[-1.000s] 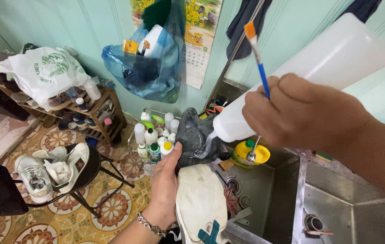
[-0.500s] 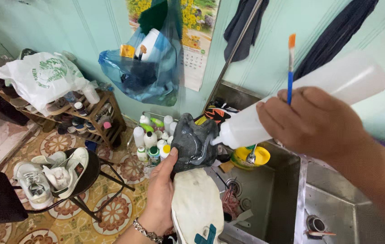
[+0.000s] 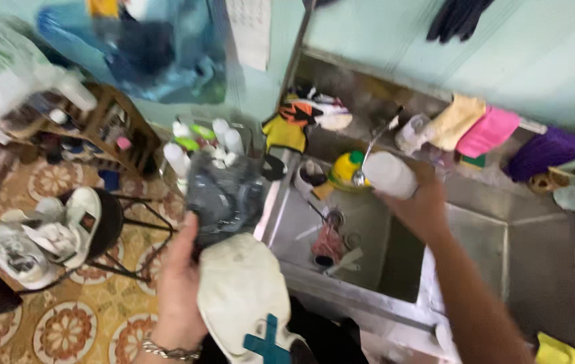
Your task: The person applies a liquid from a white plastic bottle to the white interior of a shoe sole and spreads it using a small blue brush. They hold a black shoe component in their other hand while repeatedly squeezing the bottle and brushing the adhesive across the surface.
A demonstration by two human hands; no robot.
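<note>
My left hand (image 3: pixel 178 278) grips a sneaker (image 3: pixel 240 283) sole up, its white sole toward me and its dark grey upper pointing away, left of a steel sink (image 3: pixel 361 283). My right hand (image 3: pixel 421 202) is stretched over the sink and holds a white plastic squeeze bottle (image 3: pixel 388 174) low, close to a yellow bowl (image 3: pixel 345 168) at the basin's back. The paintbrush seen earlier is hidden or too blurred to make out.
White sneakers (image 3: pixel 38 236) lie on a black stool at the left. Small bottles (image 3: pixel 196 145) stand by a wooden shelf (image 3: pixel 108 131). Cloths (image 3: pixel 483 128) hang behind the sink. A red brush (image 3: pixel 328 243) lies in the basin. Patterned floor tiles (image 3: pixel 65 323) lie below.
My right hand has dropped from high in front of me down over the sink with the white bottle. The camera has tilted down and right. The left hand keeps the sneaker.
</note>
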